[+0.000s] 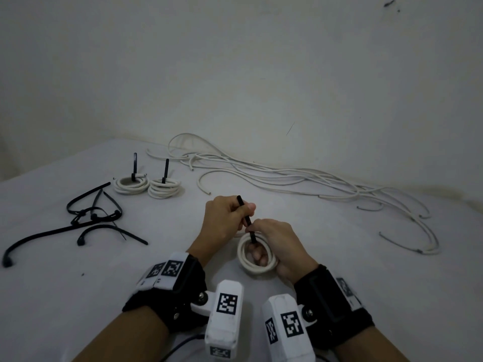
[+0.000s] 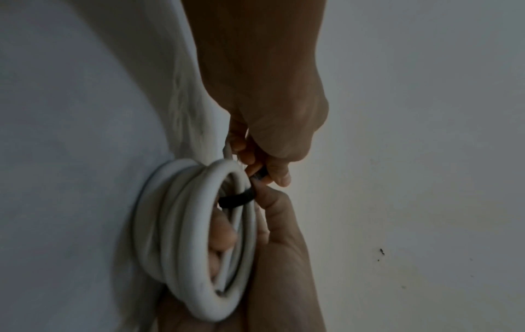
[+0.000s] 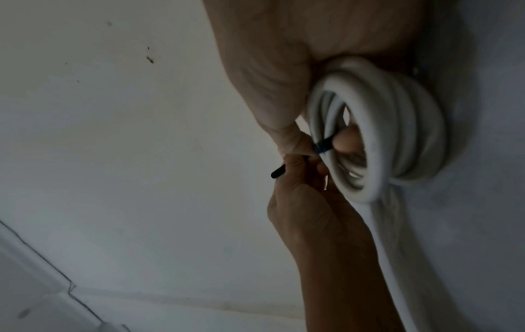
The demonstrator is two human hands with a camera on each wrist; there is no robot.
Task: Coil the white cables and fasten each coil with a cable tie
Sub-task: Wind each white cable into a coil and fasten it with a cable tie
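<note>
The right hand (image 1: 277,241) grips a white coil (image 1: 257,266) – fingers curled through its ring – while the left hand (image 1: 224,223) pinches the black tie (image 1: 244,212) around it.

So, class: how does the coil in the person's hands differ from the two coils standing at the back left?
The held coil is gripped by the right hand while the left hand pulls its black tie; the back coils lie untouched, ties upright. All are white, round, several loops.
</note>
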